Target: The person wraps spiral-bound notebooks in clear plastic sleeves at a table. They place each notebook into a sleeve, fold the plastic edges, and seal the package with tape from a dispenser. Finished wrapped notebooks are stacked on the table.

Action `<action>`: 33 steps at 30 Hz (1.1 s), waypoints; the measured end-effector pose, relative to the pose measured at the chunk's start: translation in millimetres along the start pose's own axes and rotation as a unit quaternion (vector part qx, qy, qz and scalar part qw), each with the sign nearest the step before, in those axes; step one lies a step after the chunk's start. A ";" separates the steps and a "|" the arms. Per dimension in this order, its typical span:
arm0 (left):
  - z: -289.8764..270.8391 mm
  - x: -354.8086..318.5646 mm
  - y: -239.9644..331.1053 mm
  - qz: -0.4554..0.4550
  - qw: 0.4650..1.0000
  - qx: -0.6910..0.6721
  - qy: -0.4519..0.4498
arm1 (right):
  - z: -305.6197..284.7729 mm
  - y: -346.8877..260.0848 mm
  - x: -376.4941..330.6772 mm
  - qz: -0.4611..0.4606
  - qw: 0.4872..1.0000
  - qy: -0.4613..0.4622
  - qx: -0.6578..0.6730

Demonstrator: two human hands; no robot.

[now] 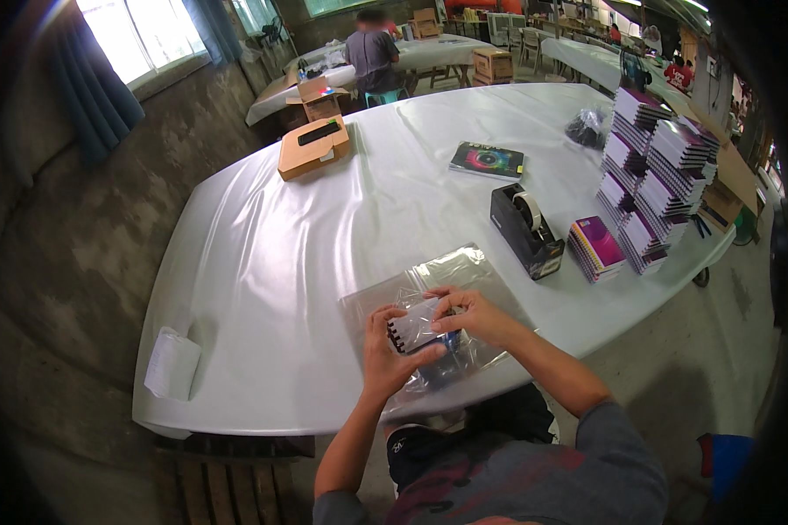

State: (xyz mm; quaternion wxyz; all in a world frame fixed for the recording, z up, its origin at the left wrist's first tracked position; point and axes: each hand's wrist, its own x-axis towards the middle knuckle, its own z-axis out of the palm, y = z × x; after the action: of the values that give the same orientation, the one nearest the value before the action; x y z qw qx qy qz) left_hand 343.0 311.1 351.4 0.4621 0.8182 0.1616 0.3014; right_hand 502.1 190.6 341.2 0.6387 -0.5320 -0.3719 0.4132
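A small spiral-bound notebook (411, 325) with a pale face up and black binding loops sits between my hands, with clear film over it. My left hand (387, 357) is curled round its binding side, thumb along the near edge. Fingers of my right hand (466, 317) are bent and pinch at the film on the notebook's right edge. Underneath lie several flat clear plastic bags (490, 302), spread on the table near its front edge. Something dark blue shows through the plastic below the notebook, too blurred to name.
A black tape dispenser (525, 232) stands to the right, beside a short pile of purple notebooks (597, 249) and tall notebook stacks (657, 188). Farther off lie a dark-covered book (488, 161) and a cardboard box (302, 156) with a phone (319, 132). White paper (172, 365) rests at left.
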 end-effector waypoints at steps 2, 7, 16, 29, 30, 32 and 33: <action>1.8 4.5 -8.0 -0.106 0.992 -0.071 -0.014 | 1.9 2.7 3.8 0.008 1.000 0.006 0.028; 1.9 16.8 -13.2 -0.147 0.966 -0.208 -0.038 | -4.5 9.1 10.1 0.008 0.999 -0.009 0.053; -16.2 50.3 -31.8 -0.222 0.942 -0.203 -0.152 | -0.6 -0.3 24.5 0.104 0.992 0.023 0.073; -33.2 87.0 -4.3 -0.062 0.970 -0.173 -0.157 | -9.2 -8.5 37.0 0.146 0.987 -0.059 -0.037; -33.9 86.2 0.4 -0.064 0.969 -0.193 -0.140 | -8.4 -9.9 36.3 0.144 0.988 -0.051 -0.035; -36.7 76.8 12.4 -0.077 0.964 -0.233 -0.105 | -7.6 -5.1 34.5 0.143 0.988 -0.042 -0.033; -40.4 76.3 -1.3 -0.119 0.950 -0.222 -0.183 | -10.9 -0.4 36.9 0.140 0.989 -0.039 -0.036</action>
State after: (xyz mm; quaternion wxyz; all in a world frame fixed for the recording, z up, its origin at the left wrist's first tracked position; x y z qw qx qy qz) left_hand 375.5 379.8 392.4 0.6863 0.7108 0.0997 0.1176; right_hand 526.2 220.6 341.2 0.5405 -0.5849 -0.3329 0.5048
